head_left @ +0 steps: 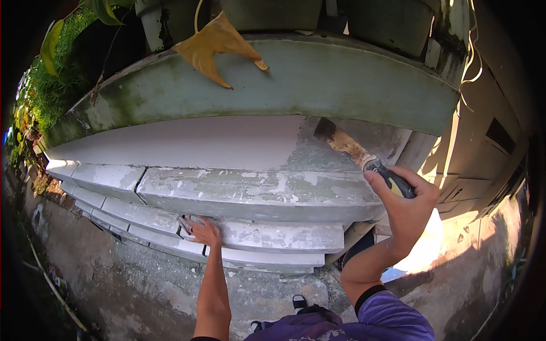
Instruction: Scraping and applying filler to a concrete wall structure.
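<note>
My right hand (406,202) is wrapped round the dark handle of a scraper (392,181), which has a yellow inlay and a worn, brown-stained blade. Its dark tip lies over a bare grey patch (310,145) of the wall panel, at the border of the smooth whitish coating (227,139). Whether the tip touches the surface, I cannot tell. Lower down, my left hand (202,232) rests with fingers spread on one of the stepped ledges (278,234); whitish dust covers its fingertips. Above it runs a wider ledge (250,187) with patchy, flaking white paint.
A green, stained overhang (341,77) juts out above the panel, with a dry yellow leaf (210,48) hanging over it. Plant pots (392,23) stand on top, foliage (51,85) grows at the left. A beige door or wall (483,136) bounds the right; below lies rough concrete (142,278).
</note>
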Motion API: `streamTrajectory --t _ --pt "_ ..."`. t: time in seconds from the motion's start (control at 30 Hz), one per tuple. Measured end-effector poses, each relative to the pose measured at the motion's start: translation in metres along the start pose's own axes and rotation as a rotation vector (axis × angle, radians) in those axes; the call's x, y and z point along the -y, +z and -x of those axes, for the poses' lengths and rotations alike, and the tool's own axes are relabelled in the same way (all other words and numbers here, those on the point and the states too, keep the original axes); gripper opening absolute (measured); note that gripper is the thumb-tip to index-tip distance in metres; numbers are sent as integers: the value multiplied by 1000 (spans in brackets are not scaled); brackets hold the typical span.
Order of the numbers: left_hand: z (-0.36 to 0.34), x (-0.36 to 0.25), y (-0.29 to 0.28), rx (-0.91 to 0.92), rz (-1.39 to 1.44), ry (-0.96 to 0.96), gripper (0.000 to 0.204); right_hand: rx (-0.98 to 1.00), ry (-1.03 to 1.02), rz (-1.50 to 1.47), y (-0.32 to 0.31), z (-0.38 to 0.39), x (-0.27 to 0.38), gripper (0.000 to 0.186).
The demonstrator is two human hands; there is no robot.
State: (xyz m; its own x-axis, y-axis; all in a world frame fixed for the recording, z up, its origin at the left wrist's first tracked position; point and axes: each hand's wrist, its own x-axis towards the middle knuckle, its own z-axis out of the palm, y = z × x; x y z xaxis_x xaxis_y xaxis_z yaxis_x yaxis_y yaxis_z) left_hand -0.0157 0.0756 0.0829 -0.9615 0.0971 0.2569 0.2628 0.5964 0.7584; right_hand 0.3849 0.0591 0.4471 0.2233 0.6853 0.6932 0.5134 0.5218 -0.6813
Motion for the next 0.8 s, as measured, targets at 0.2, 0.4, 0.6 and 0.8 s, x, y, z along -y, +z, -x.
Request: streamTrajectory --t 0.2,0.4,0.6,0.8 --pt "-2 11 6 2 -19 22 53 49 -25 164 21 -15 -1 32" --pt "-1 -3 1 -69 -2 21 51 -55 12 27 7 -2 6 33" --pt "2 -2 -9 40 39 3 53 41 -38 39 10 -5 -2 37" --pt "1 3 4 -2 -3 29 53 -18 -33 79 21 -25 -3 31"
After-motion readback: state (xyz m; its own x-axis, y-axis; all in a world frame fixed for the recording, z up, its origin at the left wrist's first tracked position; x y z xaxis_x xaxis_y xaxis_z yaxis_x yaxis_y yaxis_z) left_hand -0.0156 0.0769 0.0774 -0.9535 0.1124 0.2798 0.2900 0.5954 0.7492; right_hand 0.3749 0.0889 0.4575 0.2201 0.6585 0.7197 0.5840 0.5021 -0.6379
